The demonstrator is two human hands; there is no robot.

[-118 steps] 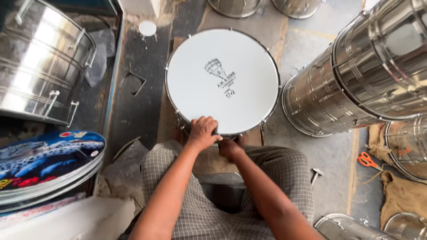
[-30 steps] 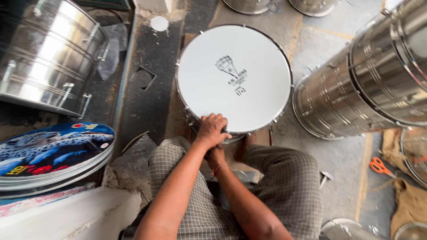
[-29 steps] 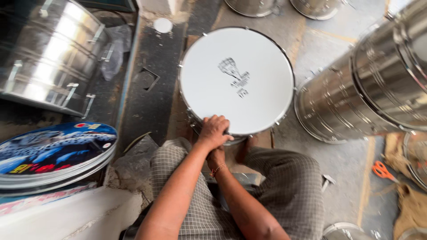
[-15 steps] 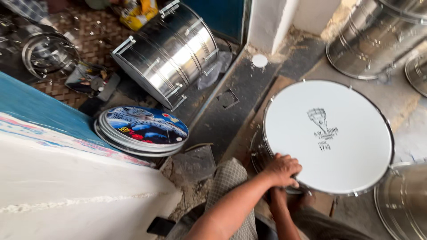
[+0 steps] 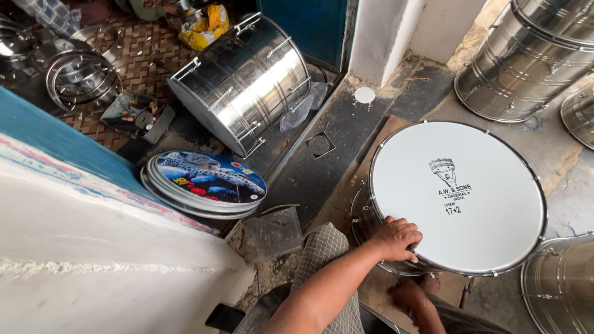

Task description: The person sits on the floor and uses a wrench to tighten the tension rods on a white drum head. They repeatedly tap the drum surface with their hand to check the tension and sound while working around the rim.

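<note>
A steel drum with a white head (image 5: 458,198) and a small black print stands on the floor in front of me. My left hand (image 5: 396,238) rests on its near rim, fingers curled over the edge onto the head. My right hand (image 5: 411,297) sits lower, in shadow just below the drum's near side; its fingers are hard to make out. My checked trouser leg (image 5: 325,253) lies beside the drum.
A big steel drum shell (image 5: 247,80) lies on its side to the left, with a stack of colourful printed drum heads (image 5: 204,182) below it. More steel shells stand at the top right (image 5: 526,55) and bottom right (image 5: 560,284). A white ledge (image 5: 93,260) fills the left.
The view has swung to the left, bringing the ledge, the lying shell and the tiled floor into sight. My left hand stays on the drum's near rim.
</note>
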